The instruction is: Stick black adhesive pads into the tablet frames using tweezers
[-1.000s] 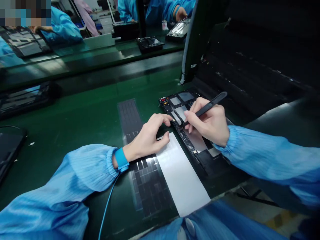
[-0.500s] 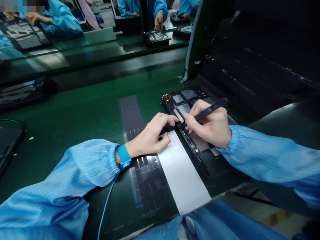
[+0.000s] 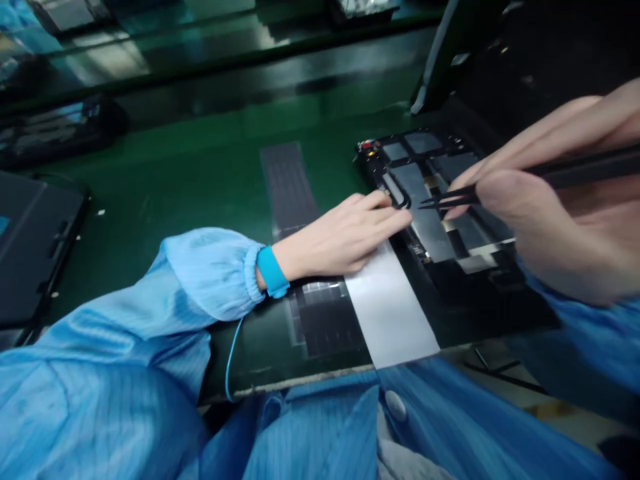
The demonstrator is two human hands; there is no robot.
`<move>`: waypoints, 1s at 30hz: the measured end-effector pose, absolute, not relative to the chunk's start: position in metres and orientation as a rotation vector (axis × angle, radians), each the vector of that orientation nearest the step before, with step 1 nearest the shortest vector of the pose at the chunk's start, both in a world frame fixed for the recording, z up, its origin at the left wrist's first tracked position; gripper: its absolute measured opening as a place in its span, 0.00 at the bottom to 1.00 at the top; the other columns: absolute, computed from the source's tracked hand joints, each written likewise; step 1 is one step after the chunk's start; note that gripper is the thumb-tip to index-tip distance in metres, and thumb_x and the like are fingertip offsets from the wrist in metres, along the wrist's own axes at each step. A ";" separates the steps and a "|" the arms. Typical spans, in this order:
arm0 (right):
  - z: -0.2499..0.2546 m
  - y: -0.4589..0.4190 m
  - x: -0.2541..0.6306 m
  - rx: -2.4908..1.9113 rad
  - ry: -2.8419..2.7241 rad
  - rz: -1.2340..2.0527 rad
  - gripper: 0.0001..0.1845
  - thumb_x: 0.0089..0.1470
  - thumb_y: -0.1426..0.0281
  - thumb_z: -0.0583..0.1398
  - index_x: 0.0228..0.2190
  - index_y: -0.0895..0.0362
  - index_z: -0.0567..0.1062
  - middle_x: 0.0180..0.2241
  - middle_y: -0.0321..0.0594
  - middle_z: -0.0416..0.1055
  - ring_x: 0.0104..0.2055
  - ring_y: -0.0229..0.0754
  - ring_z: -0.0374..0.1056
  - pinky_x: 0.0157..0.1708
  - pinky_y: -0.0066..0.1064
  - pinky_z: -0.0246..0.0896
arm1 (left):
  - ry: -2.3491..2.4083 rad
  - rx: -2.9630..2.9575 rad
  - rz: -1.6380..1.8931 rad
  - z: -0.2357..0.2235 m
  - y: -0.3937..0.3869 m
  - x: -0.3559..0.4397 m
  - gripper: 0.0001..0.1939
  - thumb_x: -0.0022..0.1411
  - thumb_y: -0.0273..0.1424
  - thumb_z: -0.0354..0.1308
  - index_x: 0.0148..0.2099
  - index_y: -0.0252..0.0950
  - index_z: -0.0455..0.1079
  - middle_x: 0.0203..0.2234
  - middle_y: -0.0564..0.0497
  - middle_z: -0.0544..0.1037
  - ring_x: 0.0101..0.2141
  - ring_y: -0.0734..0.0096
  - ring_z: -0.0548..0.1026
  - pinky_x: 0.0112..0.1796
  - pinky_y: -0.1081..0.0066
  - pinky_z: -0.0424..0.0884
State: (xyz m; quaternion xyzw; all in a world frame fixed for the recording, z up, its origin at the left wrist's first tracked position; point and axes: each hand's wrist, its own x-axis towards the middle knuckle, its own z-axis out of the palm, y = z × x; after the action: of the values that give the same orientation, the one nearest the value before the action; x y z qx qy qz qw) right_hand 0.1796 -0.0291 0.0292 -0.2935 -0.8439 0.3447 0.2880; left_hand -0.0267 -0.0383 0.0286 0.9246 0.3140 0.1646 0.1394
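Over the opened device (image 3: 425,230), the right hand (image 3: 560,220) pinches black tweezers (image 3: 575,168), tips parted; the left hand (image 3: 350,233) bends its fingers at the device's left side, any grasp impossible to tell. Device and white sheet (image 3: 395,310) lie near the front edge of the worktop (image 3: 190,183).

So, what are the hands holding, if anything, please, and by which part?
The right hand holds slim black tweezers behind their pointed tips; whether the left hand grips anything is unclear.

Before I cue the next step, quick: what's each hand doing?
Left hand: at the edge of the opened device; cannot tell if it grips anything.
Right hand: closed around black tweezers.
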 end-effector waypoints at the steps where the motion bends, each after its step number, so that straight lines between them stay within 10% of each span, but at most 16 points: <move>1: 0.029 -0.036 0.175 -0.780 -2.261 0.951 0.18 0.54 0.54 0.53 0.27 0.55 0.69 0.27 0.41 0.67 0.33 0.40 0.65 0.28 0.29 0.60 | 0.946 2.640 0.472 0.032 -0.040 -0.030 0.18 0.52 0.19 0.46 0.45 0.35 0.62 0.43 0.47 0.69 0.48 0.59 0.63 0.46 0.61 0.62; 8: 0.037 -0.070 0.132 -0.666 -2.376 1.060 0.09 0.50 0.64 0.60 0.28 0.58 0.70 0.27 0.40 0.69 0.31 0.38 0.66 0.30 0.28 0.61 | 1.006 2.312 0.258 0.038 -0.059 -0.071 0.04 0.54 0.30 0.56 0.31 0.35 0.68 0.26 0.53 0.69 0.30 0.73 0.67 0.32 0.73 0.61; 30: 0.035 -0.066 0.130 -0.754 -2.274 1.185 0.08 0.47 0.66 0.63 0.26 0.58 0.71 0.28 0.37 0.70 0.29 0.35 0.67 0.26 0.25 0.61 | 1.036 2.371 0.011 0.031 -0.058 -0.062 0.12 0.50 0.39 0.60 0.28 0.35 0.67 0.21 0.52 0.67 0.29 0.70 0.63 0.29 0.74 0.56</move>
State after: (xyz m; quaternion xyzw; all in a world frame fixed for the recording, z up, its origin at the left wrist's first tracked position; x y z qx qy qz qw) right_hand 0.1298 -0.0659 0.0347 -0.2744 -0.8276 0.4311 0.2322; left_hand -0.0615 -0.0583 0.0311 0.8814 0.3850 0.0042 0.2735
